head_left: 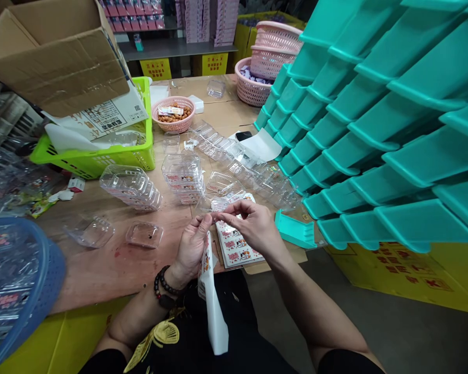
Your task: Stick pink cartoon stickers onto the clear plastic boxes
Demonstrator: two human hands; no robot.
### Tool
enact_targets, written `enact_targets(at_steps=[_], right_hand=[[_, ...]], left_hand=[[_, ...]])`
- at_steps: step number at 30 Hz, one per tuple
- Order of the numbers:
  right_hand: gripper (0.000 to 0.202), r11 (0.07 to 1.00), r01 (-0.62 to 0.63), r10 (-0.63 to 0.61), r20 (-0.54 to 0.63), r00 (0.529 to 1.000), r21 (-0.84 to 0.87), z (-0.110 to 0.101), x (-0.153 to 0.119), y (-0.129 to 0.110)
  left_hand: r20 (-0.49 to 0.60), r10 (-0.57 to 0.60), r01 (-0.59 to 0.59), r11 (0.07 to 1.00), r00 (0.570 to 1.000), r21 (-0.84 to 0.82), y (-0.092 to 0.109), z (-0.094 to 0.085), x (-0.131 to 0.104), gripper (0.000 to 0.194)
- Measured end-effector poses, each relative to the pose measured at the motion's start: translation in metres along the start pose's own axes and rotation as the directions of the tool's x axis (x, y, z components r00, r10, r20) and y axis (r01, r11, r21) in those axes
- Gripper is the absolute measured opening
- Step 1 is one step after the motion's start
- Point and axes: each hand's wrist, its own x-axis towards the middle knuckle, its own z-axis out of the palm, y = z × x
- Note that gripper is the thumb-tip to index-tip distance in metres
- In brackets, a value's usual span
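One left hand (191,246), grip on one printed bundle (215,314), one right hand (255,223), grip narrow, contents unclear, four pink baskets (253,92).

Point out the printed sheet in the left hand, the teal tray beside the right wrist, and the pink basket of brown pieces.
Printed sheet (213,309): head view, white lower part.
Teal tray (295,231): head view, flat middle.
Pink basket (174,127): head view, front wall.

Brown tabletop (89,283): stacked clear plastic shells (183,177), pink basket (175,128), lime basket (134,157).
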Motion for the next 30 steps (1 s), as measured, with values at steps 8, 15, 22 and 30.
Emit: enact_targets(at_steps=[8,15,22,30], right_hand=[[0.076,0.990,0.125,-0.107,0.246,0.963,-0.059,-0.023,-0.006,0.018],[0.068,0.997,-0.002,-0.015,0.229,0.973,0.075,0.028,-0.004,0.022],[0.076,0.674,0.623,-0.382,0.535,0.754,-0.397,0.177,0.006,-0.010],[0.044,0.943,0.311,-0.328,0.460,0.825,0.114,0.135,0.020,-0.014]], left_hand=[[0.130,-0.144,0.138,0.989,0.981,0.050,0.002,-0.012,-0.001,0.046],[-0.103,0.196,-0.186,0.977,0.975,0.100,0.065,-0.061,-0.052,0.036],[-0.375,0.805,-0.705,0.588,0.460,0.397,0.105,-0.086,-0.077,0.032],[-0.337,0.868,-0.597,0.496,0.365,0.630,0.076,-0.084,-0.032,0.032]])
